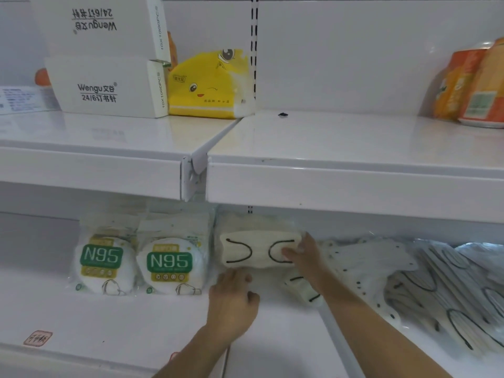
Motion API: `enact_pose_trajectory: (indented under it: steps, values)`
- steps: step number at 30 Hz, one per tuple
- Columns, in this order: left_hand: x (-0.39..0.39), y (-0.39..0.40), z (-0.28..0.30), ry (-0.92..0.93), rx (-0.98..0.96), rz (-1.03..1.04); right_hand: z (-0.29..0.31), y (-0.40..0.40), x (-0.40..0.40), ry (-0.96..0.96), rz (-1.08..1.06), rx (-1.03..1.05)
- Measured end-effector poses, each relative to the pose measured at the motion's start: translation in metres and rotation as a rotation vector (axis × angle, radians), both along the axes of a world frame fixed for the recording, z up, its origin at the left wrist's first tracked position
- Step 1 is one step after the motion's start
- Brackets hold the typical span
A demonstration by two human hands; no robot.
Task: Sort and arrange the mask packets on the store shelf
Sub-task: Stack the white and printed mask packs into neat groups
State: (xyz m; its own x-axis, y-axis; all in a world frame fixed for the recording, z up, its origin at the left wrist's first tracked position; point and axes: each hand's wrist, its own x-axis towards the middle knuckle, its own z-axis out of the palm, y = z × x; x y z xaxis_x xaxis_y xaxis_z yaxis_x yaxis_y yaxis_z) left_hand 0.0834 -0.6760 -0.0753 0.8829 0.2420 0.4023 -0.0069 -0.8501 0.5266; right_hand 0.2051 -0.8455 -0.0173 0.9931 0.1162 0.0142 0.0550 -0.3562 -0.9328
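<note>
Head view
Lower shelf (pixel 114 317): white, carrying all the mask packets; a small red stamp label (pixel 37 338) is sitting near its front left edge.
N95 packets: two clear packets with green N95 panels are standing side by side toward the back left of the lower shelf, left N95 packet (pixel 102 261) just beside right N95 packet (pixel 170 264).
Cream mask packet (pixel 259 251): standing upright on its long edge just right of the right N95 packet, black ear loops facing the camera, with more packets of the same kind stacking up behind it.
Right hand (pixel 301 255): gripping the right end of the cream mask packet, thumb lying across the front face, fingers curling round the end.
Left hand (pixel 231 298): resting on the lower shelf just in front of the cream mask packet's lower left corner, fingers bent loosely, holding nothing.
Fallen packet (pixel 301 291): a cream packet is lying tilted on the lower shelf under the right forearm.
Loose pile (pixel 425 285): clear packets of masks with black loops are lying flat and overlapping across the right part of the lower shelf, up to its right edge.
Upper shelf (pixel 341 143): holding two white Wengu staple boxes (pixel 106 85) stacked at the back left, a yellow tissue pack (pixel 207 85) just beside them, and orange cans (pixel 471 83) at the right edge.
</note>
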Motion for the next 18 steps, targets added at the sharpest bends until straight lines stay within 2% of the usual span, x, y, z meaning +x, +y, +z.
enact_pose_trajectory:
  steps: [4, 12, 18]
  values:
    - [0.017, 0.009, -0.005, 0.012, 0.203, -0.053, -0.015, 0.018, -0.002, 0.022, -0.033, 0.029]
    - [0.027, 0.012, -0.006, 0.08, 0.273, -0.033, -0.011, 0.013, -0.001, -0.094, -0.098, -0.111]
    - [0.029, 0.013, -0.005, 0.069, 0.297, -0.049, -0.012, 0.028, 0.012, 0.092, -0.05, -0.045]
